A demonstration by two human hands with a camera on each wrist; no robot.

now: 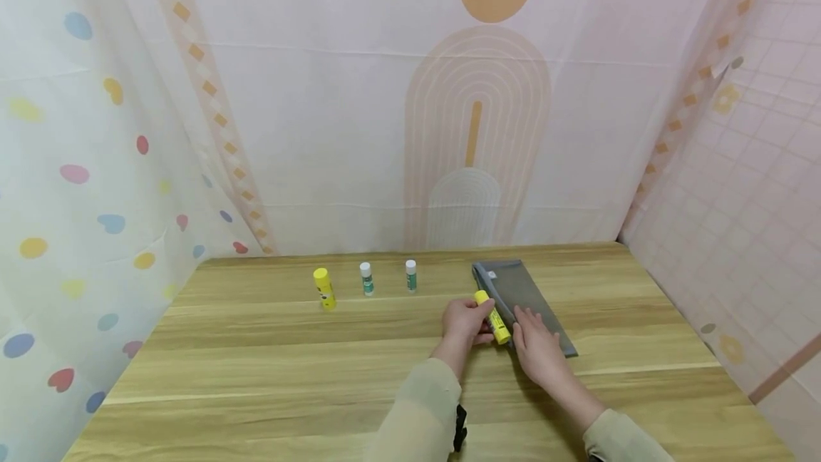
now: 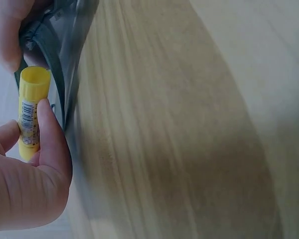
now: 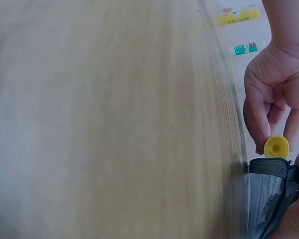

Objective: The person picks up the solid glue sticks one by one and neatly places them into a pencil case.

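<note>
**Yellow glue stick (image 1: 495, 323) held at the grey pouch's (image 1: 532, 294) zip edge (image 1: 498, 292)**

Head view: my left grip (image 1: 467, 321) pinches the stick between thumb and fingers, at the left side of the pouch, toward the right of the desk (image 1: 269, 362). My right grip (image 1: 537, 348) rests on the pouch with its fingers laid over the upper face; I can't tell whether it also pinches the fabric. The stick slants almost along the zip edge — going in broadside would likely snag, so I'd turn one end toward the opening first. A second yellow stick (image 1: 324, 289) and two white-capped green sticks (image 1: 367, 279) (image 1: 411, 276) stand upright, well apart to the left, and none blocks my reach.

Left wrist view: the zip edge bows out and leaves a gap, with one end of the stick just beside it. My thumb sits along the barrel and that end pokes free, which suits leading with it. I can't tell whether stick and zip touch.

Right wrist view: the stick shows end-on, a yellow disc beside the pouch's rim. The right grip is partly cropped here. The limp zip strip looks like the main obstacle — I'd have the right grip hold the rim apart and steady the mesh, which could crumple under a push.
</note>
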